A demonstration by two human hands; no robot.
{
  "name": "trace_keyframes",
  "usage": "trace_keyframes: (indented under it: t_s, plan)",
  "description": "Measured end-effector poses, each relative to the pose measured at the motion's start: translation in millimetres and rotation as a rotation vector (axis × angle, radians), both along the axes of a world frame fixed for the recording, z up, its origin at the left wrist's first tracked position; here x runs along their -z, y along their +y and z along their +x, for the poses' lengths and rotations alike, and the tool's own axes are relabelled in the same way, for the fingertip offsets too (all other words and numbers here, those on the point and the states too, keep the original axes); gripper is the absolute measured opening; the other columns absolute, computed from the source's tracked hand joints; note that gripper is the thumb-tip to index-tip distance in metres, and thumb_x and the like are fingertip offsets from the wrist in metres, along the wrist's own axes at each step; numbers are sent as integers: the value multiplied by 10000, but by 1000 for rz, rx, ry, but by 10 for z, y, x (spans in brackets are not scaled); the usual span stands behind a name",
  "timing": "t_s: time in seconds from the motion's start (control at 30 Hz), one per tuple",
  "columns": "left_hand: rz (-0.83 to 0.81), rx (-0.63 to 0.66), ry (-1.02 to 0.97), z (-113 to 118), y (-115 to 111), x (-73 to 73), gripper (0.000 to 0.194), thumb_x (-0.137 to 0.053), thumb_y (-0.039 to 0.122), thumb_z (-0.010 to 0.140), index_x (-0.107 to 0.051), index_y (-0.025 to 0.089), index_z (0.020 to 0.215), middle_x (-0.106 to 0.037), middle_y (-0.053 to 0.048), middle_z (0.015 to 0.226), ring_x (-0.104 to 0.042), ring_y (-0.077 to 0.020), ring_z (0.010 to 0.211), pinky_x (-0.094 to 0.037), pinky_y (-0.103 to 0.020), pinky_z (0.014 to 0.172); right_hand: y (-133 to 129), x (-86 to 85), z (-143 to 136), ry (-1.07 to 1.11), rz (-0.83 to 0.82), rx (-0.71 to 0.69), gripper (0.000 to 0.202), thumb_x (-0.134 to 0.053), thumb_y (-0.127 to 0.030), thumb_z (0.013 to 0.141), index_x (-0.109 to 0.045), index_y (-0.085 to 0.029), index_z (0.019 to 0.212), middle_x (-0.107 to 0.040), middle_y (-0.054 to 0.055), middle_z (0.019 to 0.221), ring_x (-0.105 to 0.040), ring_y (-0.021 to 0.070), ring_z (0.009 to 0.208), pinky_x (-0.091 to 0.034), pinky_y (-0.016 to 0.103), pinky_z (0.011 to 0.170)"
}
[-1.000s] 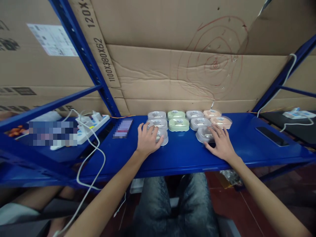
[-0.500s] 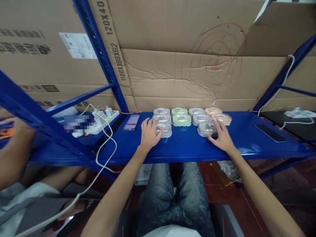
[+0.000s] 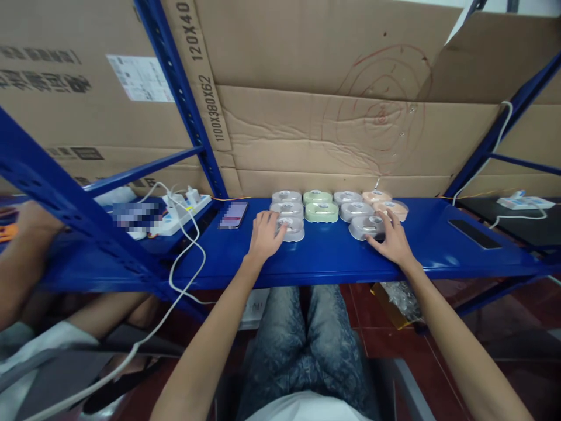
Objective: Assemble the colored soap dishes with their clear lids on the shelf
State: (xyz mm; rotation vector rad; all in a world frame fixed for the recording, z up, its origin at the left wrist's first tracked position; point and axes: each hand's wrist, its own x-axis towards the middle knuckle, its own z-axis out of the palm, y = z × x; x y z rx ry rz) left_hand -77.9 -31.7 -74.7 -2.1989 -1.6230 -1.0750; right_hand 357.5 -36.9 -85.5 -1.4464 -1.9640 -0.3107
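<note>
Head view: your left hand [image 3: 264, 238] curves over the left front case [image 3: 294, 230], your right hand [image 3: 394, 241] over the right front case [image 3: 362, 228] (gripping or just touching, I can't tell), perhaps steadying them; green cases [image 3: 321, 213] sit farther back on the tabletop [image 3: 322, 257].

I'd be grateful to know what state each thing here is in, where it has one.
Left phone, screen lit
Right phone, screen dark
Left power strip, adapters plugged in
White cable, slack and looped
Green cases, untouched, in line
Peach cases, one behind the other
Left hand, on front left grey case
Right hand, on front right grey case
</note>
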Motion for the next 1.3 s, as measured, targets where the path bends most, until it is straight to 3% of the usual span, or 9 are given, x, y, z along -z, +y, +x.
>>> trace_keyframes:
  t_s: [0.17,0.53,0.7,0.93,1.3]
  plan:
    - [-7,-17,-44,-22,36,16,397,-452,401,1086,-676,164,1312,-690,-194,1368,-565,-384,1311,-462,-539,1125,28,22,27,-4,-26,-28,916,-642,-693,947,-456,-129,1644,-361,280,1731,-379,461,1607,-418,627,1253]
    - [-26,-12,-86,-26,57,39,334,-482,377,1076,-666,183,1277,-710,-171,1323,-593,-373,1283,-475,-540,1132,27,23,9,-103,90,12,783,-669,-749,936,-675,-169,1463,-620,233,1461,-549,471,1378,-484,630,1165]
    - [-20,2,-106,-43,66,52,332,-476,383,1077,-669,194,1271,-708,-172,1319,-594,-377,1285,-479,-548,1133,11,29,3,-108,103,35,809,-681,-797,900,-693,-198,1444,-609,229,1448,-543,494,1351,-489,663,1137]
    - [-9,32,-117,-69,82,66,358,-438,400,1092,-668,195,1274,-713,-170,1306,-603,-367,1268,-485,-550,1131,44,38,21,-13,-16,-55,878,-692,-814,885,-615,-230,1536,-528,225,1561,-549,482,1425,-494,655,1180]
    - [-10,51,-115,-71,97,44,375,-430,410,1082,-681,181,1240,-711,-182,1282,-592,-381,1260,-467,-556,1157,63,47,42,45,-56,-28,995,-701,-878,838,-577,-222,1576,-539,218,1551,-550,481,1430,-487,643,1202]
